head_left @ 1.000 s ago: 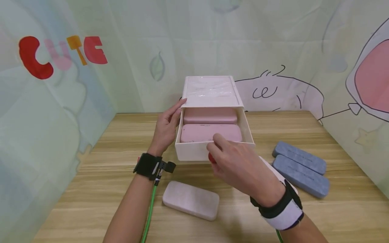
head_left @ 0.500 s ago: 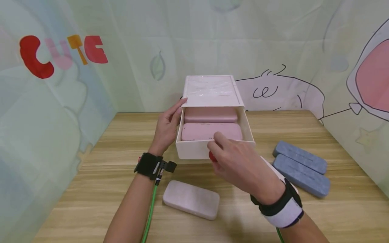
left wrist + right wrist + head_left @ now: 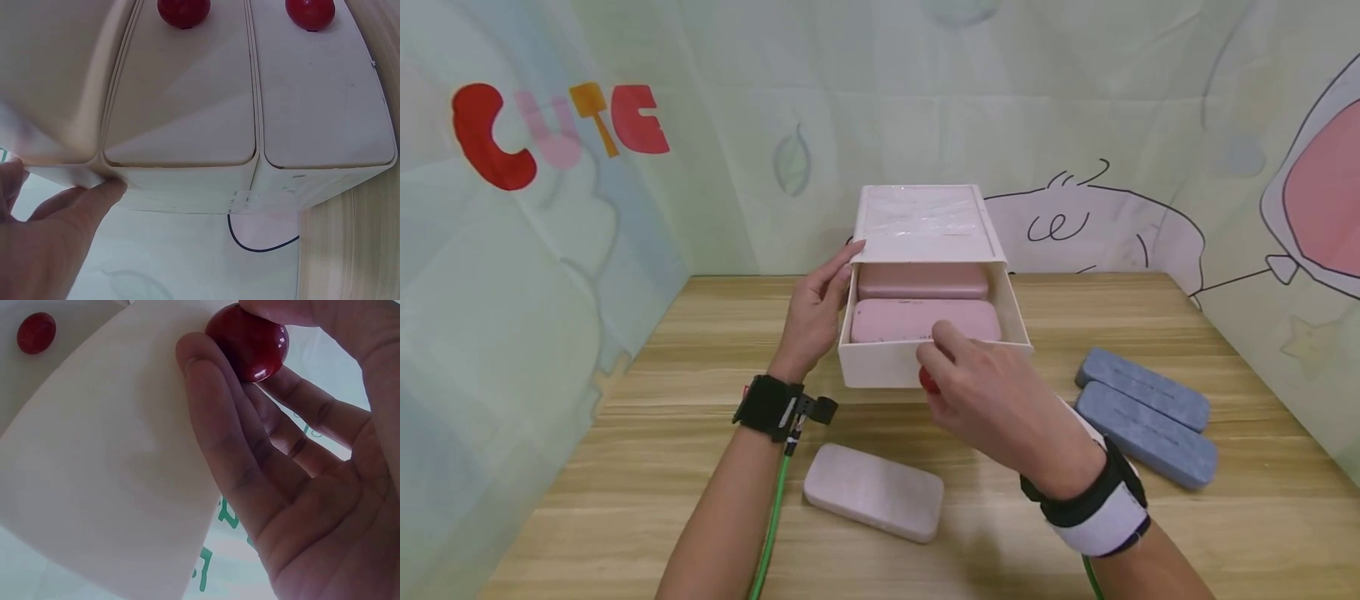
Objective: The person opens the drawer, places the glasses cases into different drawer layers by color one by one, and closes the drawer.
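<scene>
Printed fabric forms the backdrop (image 3: 722,150), and a wood-grain table (image 3: 602,475) forms the work surface. A white cabinet (image 3: 925,221) stands on the table near its rear edge, just ahead of the person.

Its top drawer (image 3: 880,365) projects toward the person, front panel facing the near side, travel axis running front to back. Inside, a front pink case (image 3: 898,319) and a rear pink case (image 3: 922,282) lie one behind the other, both long axes crosswise to that travel. In the left wrist view, a middle knob (image 3: 184,11) and a lower knob (image 3: 310,12) mark two further drawers, both seated flush.

Right hand (image 3: 992,404): approaches from the near right, wrist raised, back of hand upward; thumb and fingers pinch the red knob (image 3: 247,344) of the top drawer. Left hand (image 3: 811,317): extended fingers rest against the cabinet's left side, gripping nothing, the uppermost fingertip at the top edge.

Drawer front hangs above table level. Bare wood grain separates it from a pale case (image 3: 874,493), set obliquely on the near side. Two blue cases (image 3: 1146,433) lie side by side to the right, slanting, well apart from the cabinet.
</scene>
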### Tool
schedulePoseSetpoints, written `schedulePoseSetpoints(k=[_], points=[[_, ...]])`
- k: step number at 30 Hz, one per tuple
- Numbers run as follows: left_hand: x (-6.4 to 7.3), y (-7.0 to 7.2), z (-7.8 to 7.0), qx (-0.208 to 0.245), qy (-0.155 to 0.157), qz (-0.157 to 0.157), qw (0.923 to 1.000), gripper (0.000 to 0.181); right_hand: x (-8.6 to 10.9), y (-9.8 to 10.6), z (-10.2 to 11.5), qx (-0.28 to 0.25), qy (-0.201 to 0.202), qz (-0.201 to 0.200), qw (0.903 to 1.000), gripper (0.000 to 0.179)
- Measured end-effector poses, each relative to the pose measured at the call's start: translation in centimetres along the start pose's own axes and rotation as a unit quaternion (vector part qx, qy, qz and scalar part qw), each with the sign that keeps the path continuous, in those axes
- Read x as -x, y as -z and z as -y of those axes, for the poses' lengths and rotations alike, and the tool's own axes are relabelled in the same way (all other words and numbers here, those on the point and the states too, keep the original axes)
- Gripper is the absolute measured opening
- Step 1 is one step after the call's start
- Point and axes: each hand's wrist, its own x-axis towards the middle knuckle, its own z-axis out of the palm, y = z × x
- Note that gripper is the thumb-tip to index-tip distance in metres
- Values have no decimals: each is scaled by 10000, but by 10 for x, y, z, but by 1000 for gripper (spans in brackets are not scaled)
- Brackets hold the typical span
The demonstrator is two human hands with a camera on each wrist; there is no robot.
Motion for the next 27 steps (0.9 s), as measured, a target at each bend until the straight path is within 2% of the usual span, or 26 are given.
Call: schedulePoseSetpoints(k=[27], points=[[0, 0, -2, 15, 194, 31, 9998, 40, -3, -4, -3, -124, -79, 57, 9999, 29]])
